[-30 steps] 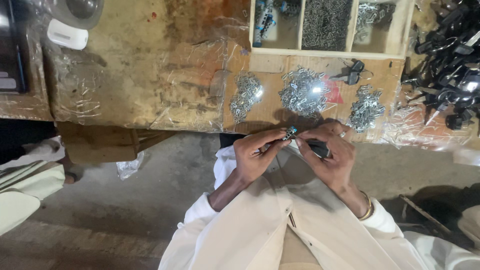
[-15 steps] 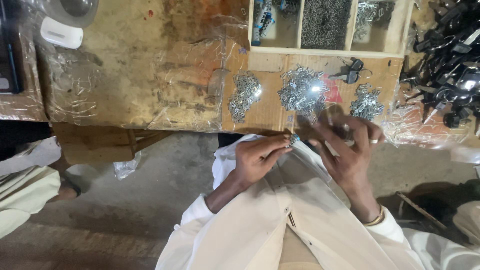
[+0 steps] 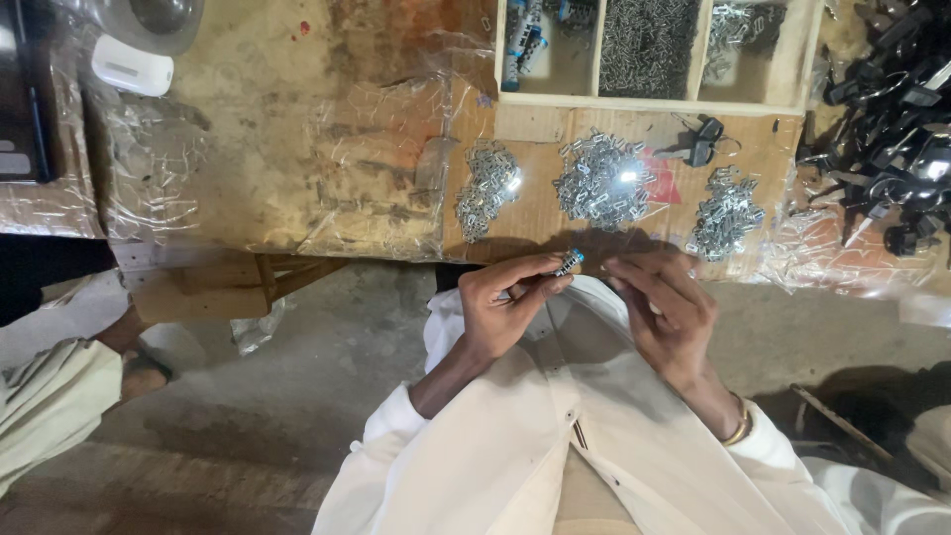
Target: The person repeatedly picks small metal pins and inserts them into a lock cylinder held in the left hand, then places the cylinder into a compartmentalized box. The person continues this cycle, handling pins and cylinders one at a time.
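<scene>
My left hand (image 3: 510, 307) pinches a small metal piece with a blue tip (image 3: 570, 262) between thumb and forefinger; the grip is closed on it. My right hand (image 3: 666, 309) holds nothing that I can see, its fingers loosely curled and its fingertips just beside the piece. Half a second ago the right hand was raised and spread against the tabletop's edge; it has since dropped and drawn in toward the left, which has hardly moved. The piece's long axis runs diagonally, blue tip pointing up and to the right, toward the tabletop. It sits above my lap, just short of the tabletop (image 3: 297, 149). Beyond it, on clear plastic sheeting, lie three heaps of small metal parts: left (image 3: 487, 188), middle (image 3: 602, 182) and right (image 3: 726, 212). A wooden compartment tray (image 3: 783, 59) stands farther back, black pieces (image 3: 897, 109) to its right.
</scene>
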